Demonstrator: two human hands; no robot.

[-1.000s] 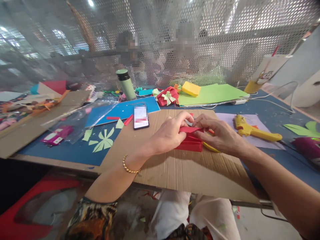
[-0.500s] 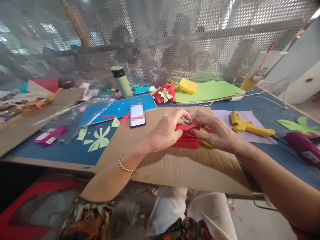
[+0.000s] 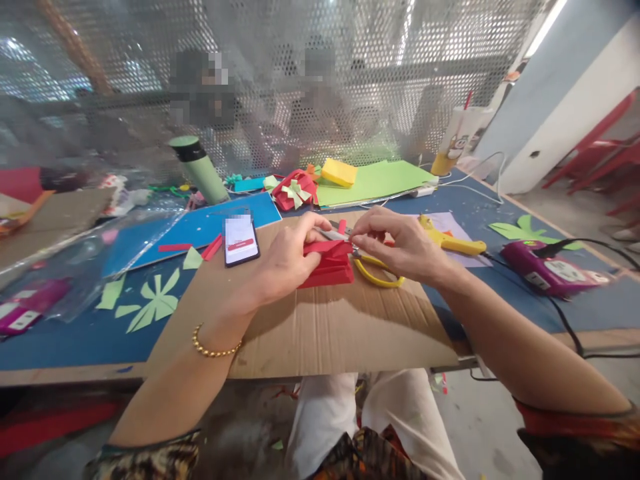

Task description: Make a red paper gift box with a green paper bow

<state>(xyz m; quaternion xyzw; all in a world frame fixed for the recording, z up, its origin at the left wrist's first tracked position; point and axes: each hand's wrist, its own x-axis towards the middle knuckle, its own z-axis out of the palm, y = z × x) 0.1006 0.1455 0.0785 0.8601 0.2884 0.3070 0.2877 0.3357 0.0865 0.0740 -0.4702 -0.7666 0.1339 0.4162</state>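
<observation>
A folded red paper box (image 3: 327,272) rests on the brown cardboard sheet (image 3: 310,333). My left hand (image 3: 295,257) grips its left side, with the thumb over the front and the fingers behind. My right hand (image 3: 400,243) is by the box's right end, its thumb and fingertips pinched together; whatever is between them is too small to make out. Scissors with yellow handles (image 3: 380,273) lie on the cardboard under and beside my right hand, their blades pointing behind the box. A small red strip (image 3: 343,227) shows behind the box.
A phone (image 3: 241,240) lies left of my hands, near green paper cutouts (image 3: 157,300). A yellow glue gun (image 3: 455,241) and a purple device (image 3: 547,267) with cables are on the right. Behind stand a green bottle (image 3: 199,170), a red paper piece with a bow (image 3: 295,190) and a cup (image 3: 453,143).
The view has swung to the right. My right hand has let go of the box's top flap and drawn off to the right, uncovering the scissors. My left hand still holds the box.
</observation>
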